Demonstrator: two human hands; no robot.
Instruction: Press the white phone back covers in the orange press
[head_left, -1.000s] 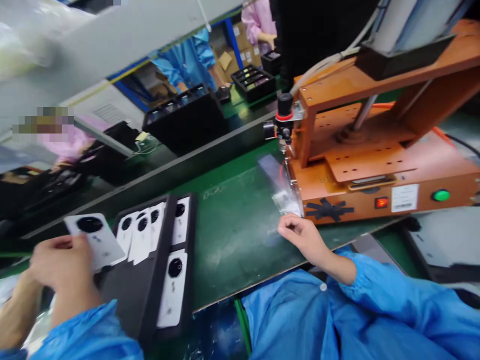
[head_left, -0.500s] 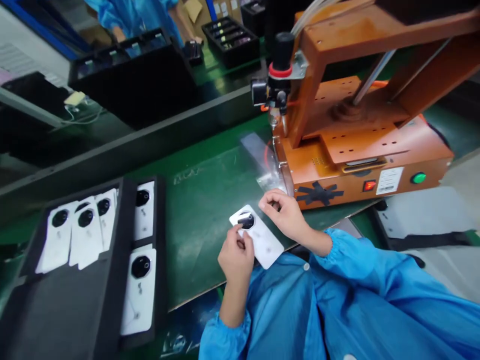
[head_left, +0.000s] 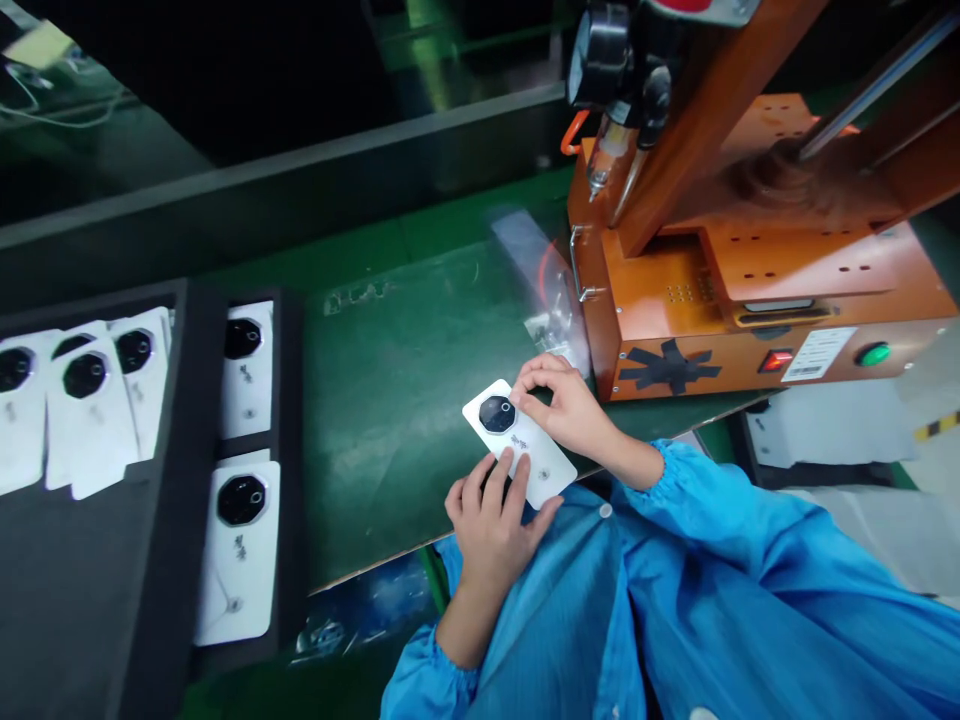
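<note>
A white phone back cover (head_left: 549, 457) with a dark, many-sided camera window (head_left: 496, 414) lies aslant at the front edge of the green table mat. Across its lower part rests my left hand (head_left: 495, 515), fingers spread and fingertips on the white surface. My right hand (head_left: 568, 408) is at the cover's upper right, thumb and forefinger pinched together beside the camera window. Whatever is between those fingertips, if anything, is hidden or too small to make out.
On the left, a black foam tray (head_left: 161, 480) holds several similar white covers (head_left: 238, 550). An orange press machine (head_left: 675, 340) with a pressure gauge (head_left: 596, 58) stands at the right. Clear plastic film (head_left: 525, 255) lies beside it on the green mat (head_left: 390, 400).
My left hand has left the camera window and spread over the lower cover. My right hand has moved in to the window's edge. The camera view has shifted downward and closer.
</note>
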